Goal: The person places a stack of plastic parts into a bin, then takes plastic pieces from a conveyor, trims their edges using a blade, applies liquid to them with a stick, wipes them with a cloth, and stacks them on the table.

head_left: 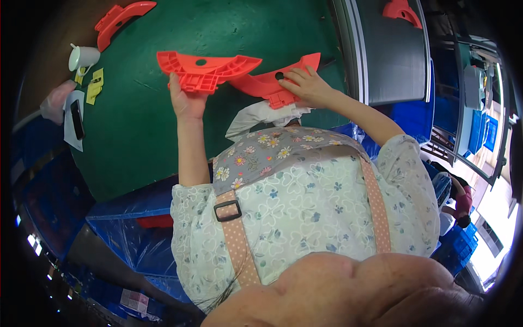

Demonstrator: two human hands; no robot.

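A curved red plastic part (202,66) with a ribbed face and a round hole is held up over the green table by my left hand (188,101), its thumb on the near edge. To its right, my right hand (310,88) grips a second curved red plastic part (256,86), smoother on its visible side. The fingers lie across it beside its dark round hole; what is beneath them is hidden. The two parts meet or overlap in view near the middle; I cannot tell if they touch. A white cloth (261,117) is bunched just below the second part.
The green table (136,141) carries another red part (122,20) at the far left, a white cup (83,57), yellow slips (95,87) and a phone (77,119) on paper. On the right, a dark conveyor belt (392,65) bears a red part (402,12). A person (463,201) is farther right.
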